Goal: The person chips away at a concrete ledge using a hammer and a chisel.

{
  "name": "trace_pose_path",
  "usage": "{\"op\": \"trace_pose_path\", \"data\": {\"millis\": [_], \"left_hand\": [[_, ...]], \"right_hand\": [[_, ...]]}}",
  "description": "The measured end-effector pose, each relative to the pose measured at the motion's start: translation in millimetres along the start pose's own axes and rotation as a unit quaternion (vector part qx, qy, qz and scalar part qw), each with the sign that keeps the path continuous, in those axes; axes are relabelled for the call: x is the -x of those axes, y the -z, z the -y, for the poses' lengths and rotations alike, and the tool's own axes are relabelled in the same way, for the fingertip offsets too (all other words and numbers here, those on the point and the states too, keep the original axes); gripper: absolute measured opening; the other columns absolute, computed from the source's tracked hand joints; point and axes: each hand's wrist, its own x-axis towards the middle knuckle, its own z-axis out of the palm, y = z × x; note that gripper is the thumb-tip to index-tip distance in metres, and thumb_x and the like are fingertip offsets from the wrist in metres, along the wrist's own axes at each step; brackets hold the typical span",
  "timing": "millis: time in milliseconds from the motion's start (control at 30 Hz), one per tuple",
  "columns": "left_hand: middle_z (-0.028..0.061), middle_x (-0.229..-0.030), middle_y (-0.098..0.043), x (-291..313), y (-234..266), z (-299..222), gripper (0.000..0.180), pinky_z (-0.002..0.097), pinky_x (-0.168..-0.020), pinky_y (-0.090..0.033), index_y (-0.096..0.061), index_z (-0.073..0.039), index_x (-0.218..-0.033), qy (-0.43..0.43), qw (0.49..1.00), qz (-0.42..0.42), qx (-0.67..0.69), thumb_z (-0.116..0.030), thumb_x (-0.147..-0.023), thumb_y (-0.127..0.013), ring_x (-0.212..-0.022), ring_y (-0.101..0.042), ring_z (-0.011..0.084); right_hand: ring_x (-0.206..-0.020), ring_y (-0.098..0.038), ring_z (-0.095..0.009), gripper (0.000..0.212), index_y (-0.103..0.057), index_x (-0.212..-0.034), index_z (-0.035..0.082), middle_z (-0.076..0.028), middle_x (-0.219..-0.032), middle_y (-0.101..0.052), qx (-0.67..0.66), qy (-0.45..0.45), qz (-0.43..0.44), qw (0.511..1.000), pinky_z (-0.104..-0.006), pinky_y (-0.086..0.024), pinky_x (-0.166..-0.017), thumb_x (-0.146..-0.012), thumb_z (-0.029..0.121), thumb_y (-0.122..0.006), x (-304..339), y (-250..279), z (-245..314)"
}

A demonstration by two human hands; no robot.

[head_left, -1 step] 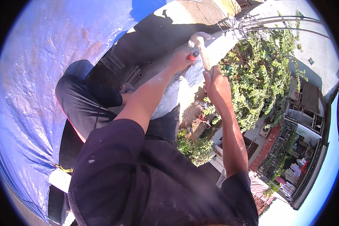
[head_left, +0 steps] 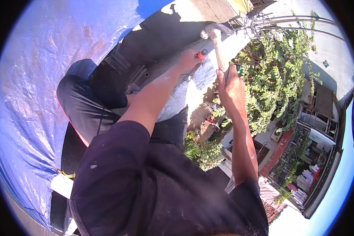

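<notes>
My right hand [head_left: 231, 89] is wrapped around the wooden handle of a claw hammer [head_left: 219, 52], whose dusty head points away from me. Just left of it, my left hand [head_left: 188, 62] grips a tool with a red handle and dark end cap [head_left: 201, 54]; its working end is hidden by the hand. The hammer head is raised beyond this handle, apart from it. Beneath both hands runs the pale, rough top of a wall or ledge [head_left: 206, 76], brightly sunlit and dusty.
A blue tarp [head_left: 31, 86] spreads along the left. Grey pipes [head_left: 137, 76] lie in the shade by my bent knee [head_left: 82, 100]. Leafy branches [head_left: 271, 78] crowd the ledge on the right, with cables [head_left: 291, 23] above. A house balcony [head_left: 303, 169] stands lower right.
The hammer and my right hand have shifted slightly up and to the right, widening the space from the red handle. My left hand is nearly still.
</notes>
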Motion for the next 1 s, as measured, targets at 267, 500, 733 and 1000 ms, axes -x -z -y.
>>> {"op": "trace_pose_path", "data": {"millis": [267, 500, 733, 1000], "left_hand": [[0.0058, -0.103, -0.076, -5, 13, 14, 0.028, 0.0306, -0.091, -0.052, -0.07, 0.0, -0.117, 0.041, 0.995, 0.034, 0.086, -0.012, -0.092, -0.072, -0.098, -0.07, 0.0126], [0.0073, -0.107, -0.076, 0, 18, 25, 0.032, 0.0309, -0.092, -0.052, -0.071, -0.001, -0.117, 0.025, 0.996, 0.031, 0.081, -0.015, -0.089, -0.077, -0.1, -0.069, 0.0135], [0.0086, -0.11, -0.076, -3, 18, -1, 0.036, 0.0305, -0.092, -0.053, -0.069, 0.0, -0.121, 0.044, 0.998, 0.043, 0.002, -0.014, -0.089, -0.077, -0.1, -0.068, 0.0123], [0.0107, -0.112, -0.076, -1, 8, 18, 0.038, 0.0308, -0.091, -0.054, -0.069, 0.001, -0.122, 0.015, 0.999, 0.045, 0.022, -0.014, -0.089, -0.078, -0.102, -0.069, 0.0136]], "right_hand": [[-0.066, -0.066, -0.043, 0.032, -0.052, -0.109, -0.003, -0.026, -0.074, -0.066, 0.064, 0.028, -0.011, 0.997, -0.0486, -0.054, -0.064, -0.105, 0.029, -0.055, -10, -34, -29], [-0.067, -0.067, -0.048, 0.029, -0.05, -0.106, -0.002, -0.028, -0.071, -0.065, -0.05, 0.071, -0.052, 0.995, -0.0494, -0.052, -0.059, -0.104, 0.026, -0.06, -14, 32, 31], [-0.079, -0.07, -0.049, 0.035, -0.05, -0.117, -0.003, -0.03, -0.08, -0.068, -0.004, 0.027, -0.028, 0.999, -0.0526, -0.055, -0.071, -0.102, 0.027, -0.06, -22, -39, -41], [-0.059, -0.065, -0.044, 0.031, -0.05, -0.114, -0.002, -0.021, -0.063, -0.063, -0.097, 0.01, -0.069, 0.993, -0.045, -0.05, -0.057, -0.105, 0.026, -0.059, -10, 20, 15]]}}
